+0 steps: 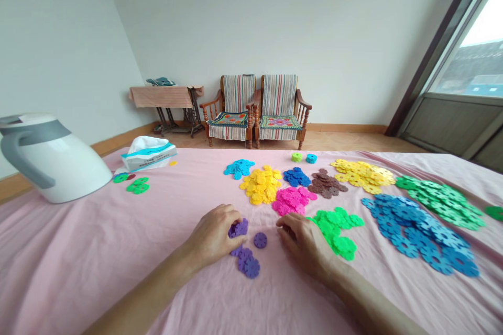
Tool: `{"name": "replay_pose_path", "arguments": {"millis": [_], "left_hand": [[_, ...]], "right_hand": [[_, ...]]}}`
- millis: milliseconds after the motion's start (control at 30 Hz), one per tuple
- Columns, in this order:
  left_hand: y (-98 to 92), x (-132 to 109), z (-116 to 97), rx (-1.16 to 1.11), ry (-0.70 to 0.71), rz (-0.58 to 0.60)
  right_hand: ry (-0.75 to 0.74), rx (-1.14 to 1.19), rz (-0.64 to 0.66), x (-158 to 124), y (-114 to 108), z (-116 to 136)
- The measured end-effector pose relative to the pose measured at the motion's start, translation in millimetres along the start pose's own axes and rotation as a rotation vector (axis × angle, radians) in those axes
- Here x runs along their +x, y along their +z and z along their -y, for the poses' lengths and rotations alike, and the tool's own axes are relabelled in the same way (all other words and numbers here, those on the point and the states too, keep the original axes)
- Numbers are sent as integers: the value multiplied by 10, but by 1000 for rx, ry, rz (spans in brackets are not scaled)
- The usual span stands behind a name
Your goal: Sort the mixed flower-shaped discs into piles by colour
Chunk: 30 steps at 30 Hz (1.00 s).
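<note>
My left hand (217, 234) is closed around some purple snowflake discs (240, 227), thumb in front and fingers behind. More purple discs (248, 263) lie overlapping just below its thumb. A single purple disc (260, 240) lies flat between my two hands. To the right, my right hand (305, 243) is low over the cloth, fingers loosely curled and a gap at the thumb; I see nothing in it. It is nearest to the bright green discs (338, 230), partly covering their left side, and to the pink pile (294, 200) just beyond.
Yellow (261, 185), brown (327, 184) and blue piles (422, 233) spread across the pink cloth (165, 293). Small lime (296, 157) and light blue stacks (311, 158) stand at the back. A white jug (74, 167) and tissue pack (149, 153) are on the left.
</note>
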<state>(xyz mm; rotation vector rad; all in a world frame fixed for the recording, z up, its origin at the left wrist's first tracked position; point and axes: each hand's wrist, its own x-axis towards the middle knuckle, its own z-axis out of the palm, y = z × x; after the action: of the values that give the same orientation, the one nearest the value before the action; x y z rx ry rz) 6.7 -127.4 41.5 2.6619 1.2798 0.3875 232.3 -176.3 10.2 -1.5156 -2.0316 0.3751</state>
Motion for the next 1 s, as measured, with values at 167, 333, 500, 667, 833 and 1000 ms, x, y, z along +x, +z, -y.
{"name": "replay_pose_path", "arguments": {"millis": [167, 333, 500, 667, 833, 1000], "left_hand": [[5, -19, -64, 94, 4, -10], [21, -32, -106, 116, -17, -32], [38, -26, -145, 144, -57, -20], [22, -9, -139, 140, -75, -26], [-20, -1, -171, -51, -5, -109], [23, -1, -304, -273, 101, -96]], "right_hand": [[0, -8, -5, -1, -2, 7], [3, -14, -7, 4, 26, -11], [3, -14, -3, 4, 25, -7], [8, -17, 3, 6, 9, 5], [-8, -26, 2, -5, 12, 10], [-12, -32, -10, -14, 12, 19]]}}
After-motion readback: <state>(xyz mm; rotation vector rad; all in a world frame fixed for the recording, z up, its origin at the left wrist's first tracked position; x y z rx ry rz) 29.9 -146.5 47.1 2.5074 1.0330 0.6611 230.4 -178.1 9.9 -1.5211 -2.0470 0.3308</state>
